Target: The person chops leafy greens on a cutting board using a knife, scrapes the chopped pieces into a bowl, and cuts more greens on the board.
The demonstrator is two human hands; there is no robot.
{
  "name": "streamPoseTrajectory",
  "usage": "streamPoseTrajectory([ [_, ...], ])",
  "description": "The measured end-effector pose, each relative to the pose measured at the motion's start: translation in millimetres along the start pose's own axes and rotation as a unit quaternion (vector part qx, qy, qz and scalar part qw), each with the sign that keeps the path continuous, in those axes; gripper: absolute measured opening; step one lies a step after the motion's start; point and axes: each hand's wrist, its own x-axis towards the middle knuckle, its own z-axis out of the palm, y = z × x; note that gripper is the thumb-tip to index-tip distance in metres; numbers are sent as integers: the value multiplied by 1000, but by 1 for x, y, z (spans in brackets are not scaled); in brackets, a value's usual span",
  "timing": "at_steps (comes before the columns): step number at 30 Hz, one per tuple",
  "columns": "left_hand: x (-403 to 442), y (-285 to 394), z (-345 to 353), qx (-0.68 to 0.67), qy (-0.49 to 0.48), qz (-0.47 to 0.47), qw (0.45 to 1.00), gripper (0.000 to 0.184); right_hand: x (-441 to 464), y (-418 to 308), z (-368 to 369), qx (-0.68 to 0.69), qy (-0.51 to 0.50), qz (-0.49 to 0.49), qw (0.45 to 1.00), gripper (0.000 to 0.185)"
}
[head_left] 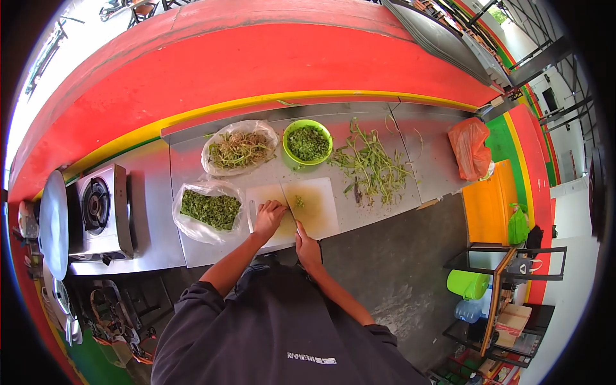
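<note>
A white cutting board [324,215] lies at the front edge of the steel counter. My right hand [308,249] is wrapped round the handle of a knife [290,204], its blade reaching away across the board. Just left of the blade, my left hand [269,218] rests on the board with fingers curled together; what they hold, if anything, is hidden. A little heap of chopped greens [299,201] sits right of the blade. Beyond the board stands a lime-green bowl [287,151] of chopped greens. To the left, a clear plastic bag [186,224] holds more chopped greens.
Leafy stems [372,163] spread over the counter at right. Another plastic bag [210,168] holds cut stems and roots. An orange plastic bag [471,149] sits at the far right end, a gas stove [115,212] at left. A red wall [256,70] runs behind the counter.
</note>
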Motion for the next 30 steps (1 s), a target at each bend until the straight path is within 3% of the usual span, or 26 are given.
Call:
streamPoseTrajectory([
  [1, 0, 0, -1, 6, -1, 3, 1000, 12, 3, -2, -2, -30, -45, 37, 998, 45],
  [5, -1, 1, 1, 4, -2, -5, 1000, 10, 17, -6, 6, -47, -37, 37, 998, 46],
  [7, -1, 2, 0, -1, 6, -10, 1000, 10, 12, -3, 10, 27, 33, -1, 999, 46],
  [14, -2, 1, 1, -8, 15, -12, 1000, 10, -3, 0, 12, 28, 49, -28, 998, 45],
  [16, -2, 2, -1, -5, 11, -7, 1000, 11, 6, -3, 11, -24, -7, 29, 999, 44],
  [26, -2, 0, 1, -32, 25, -11, 999, 14, -2, -5, 10, 45, -3, 50, 998, 44],
  [28, -3, -1, 2, -34, 25, -14, 999, 14, -4, -5, 15, 52, 70, -30, 996, 44],
  [30, -1, -1, 3, -37, 26, -15, 999, 13, -4, -5, 16, 33, 65, -21, 997, 43],
])
